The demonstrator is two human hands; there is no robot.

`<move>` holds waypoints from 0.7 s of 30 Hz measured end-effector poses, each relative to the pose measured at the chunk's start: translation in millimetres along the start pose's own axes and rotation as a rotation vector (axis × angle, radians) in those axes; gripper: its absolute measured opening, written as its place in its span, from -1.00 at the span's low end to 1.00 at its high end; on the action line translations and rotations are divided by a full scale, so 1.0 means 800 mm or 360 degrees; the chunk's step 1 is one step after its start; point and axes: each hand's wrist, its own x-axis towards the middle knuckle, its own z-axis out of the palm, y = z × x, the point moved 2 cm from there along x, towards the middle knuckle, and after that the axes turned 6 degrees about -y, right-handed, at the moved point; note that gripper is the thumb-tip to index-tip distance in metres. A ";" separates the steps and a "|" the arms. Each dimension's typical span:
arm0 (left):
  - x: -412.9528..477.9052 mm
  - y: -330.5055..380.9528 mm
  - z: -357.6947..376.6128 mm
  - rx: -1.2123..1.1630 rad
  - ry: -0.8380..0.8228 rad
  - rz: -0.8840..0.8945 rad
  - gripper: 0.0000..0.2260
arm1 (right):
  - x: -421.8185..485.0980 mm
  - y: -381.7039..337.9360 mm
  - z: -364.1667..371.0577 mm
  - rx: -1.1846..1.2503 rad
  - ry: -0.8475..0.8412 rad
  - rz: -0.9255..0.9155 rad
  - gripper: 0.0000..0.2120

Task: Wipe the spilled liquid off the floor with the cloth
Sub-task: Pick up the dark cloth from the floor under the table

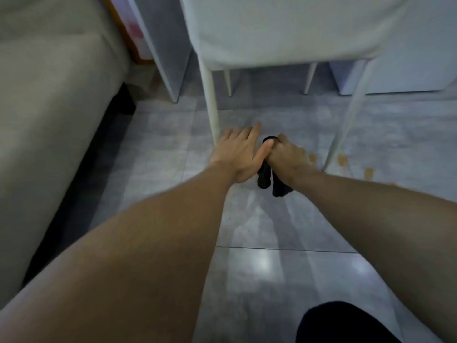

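A black cloth (264,178) hangs from my right hand (284,157), which is closed around its upper part above the grey tiled floor. My left hand (237,152) is beside it with fingers stretched out flat, the thumb touching the cloth and the right hand. Orange-brown drops of spilled liquid (342,159) lie on the floor just right of my right hand, with more spilled drops (368,172) further right, around a chair leg.
A white chair (272,33) stands directly ahead, its front left leg (212,107) just beside my left hand and its right leg (346,125) by the spill. A beige sofa (49,107) fills the left. A white table leg (163,58) is behind. A dark knee (346,323) shows at the bottom.
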 end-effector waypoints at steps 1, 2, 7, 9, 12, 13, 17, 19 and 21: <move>-0.011 -0.018 0.016 -0.0002 -0.0022 -0.0051 -0.38 | 0.006 -0.027 0.021 -0.0002 -0.0030 -0.0094 -0.67; -0.023 -0.035 0.033 -0.0014 -0.0052 -0.0099 -0.38 | 0.009 -0.056 0.044 0.0040 -0.0079 -0.0164 -0.65; -0.079 -0.095 0.115 -0.0085 -0.0192 -0.0238 -0.38 | -0.020 -0.174 0.161 0.0260 -0.0397 -0.0374 -0.58; -0.097 -0.109 0.142 -0.0132 -0.0211 -0.0288 -0.39 | -0.028 -0.184 0.183 0.0320 -0.0282 -0.0375 -0.53; -0.115 -0.124 0.170 -0.0194 -0.0216 -0.0367 -0.40 | -0.028 -0.182 0.191 0.0339 -0.0059 -0.0330 -0.51; -0.119 -0.126 0.178 -0.0212 -0.0219 -0.0392 -0.40 | -0.030 -0.183 0.193 0.0356 -0.0011 -0.0308 -0.49; -0.124 -0.129 0.203 -0.0287 -0.0254 -0.0424 -0.40 | -0.052 -0.182 0.209 0.0480 0.0098 -0.0286 -0.38; -0.123 -0.130 0.209 -0.0318 -0.0215 -0.0457 -0.41 | -0.058 -0.174 0.212 0.0520 0.0210 -0.0325 -0.41; -0.123 -0.130 0.214 -0.0339 -0.0174 -0.0493 -0.43 | -0.058 -0.169 0.209 0.0547 0.0356 -0.0349 -0.55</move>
